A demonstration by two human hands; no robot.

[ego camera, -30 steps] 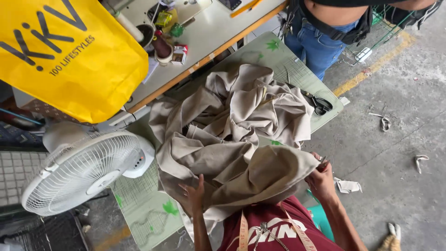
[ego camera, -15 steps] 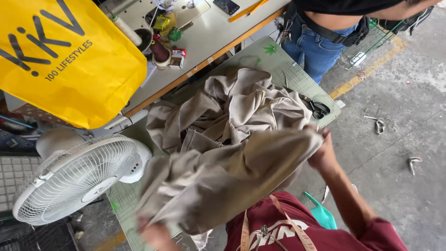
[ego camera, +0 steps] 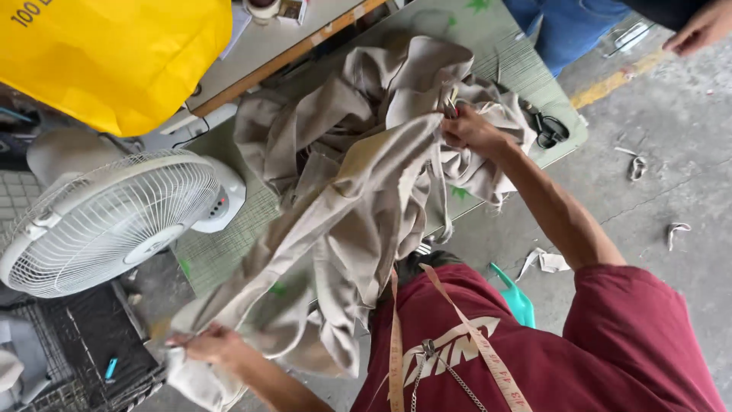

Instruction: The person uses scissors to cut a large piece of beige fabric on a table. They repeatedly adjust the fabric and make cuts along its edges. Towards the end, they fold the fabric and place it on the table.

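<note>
Your right hand (ego camera: 467,130) pinches one edge of the beige fabric (ego camera: 358,206) above the green bench (ego camera: 221,255); your left hand (ego camera: 217,345), near left, clenches the other end, stretching it between them.

Cloth (ego camera: 358,175) heaped on the table (ego camera: 221,252) — fan (ego camera: 107,221) to its left, scissors (ego camera: 547,130) perhaps at the right edge.

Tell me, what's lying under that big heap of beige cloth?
Under the beige cloth shows a green cutting mat, with black scissors on it at the far edge. The left hand and right hand stretch one piece. Anything beneath the heap is covered.
</note>
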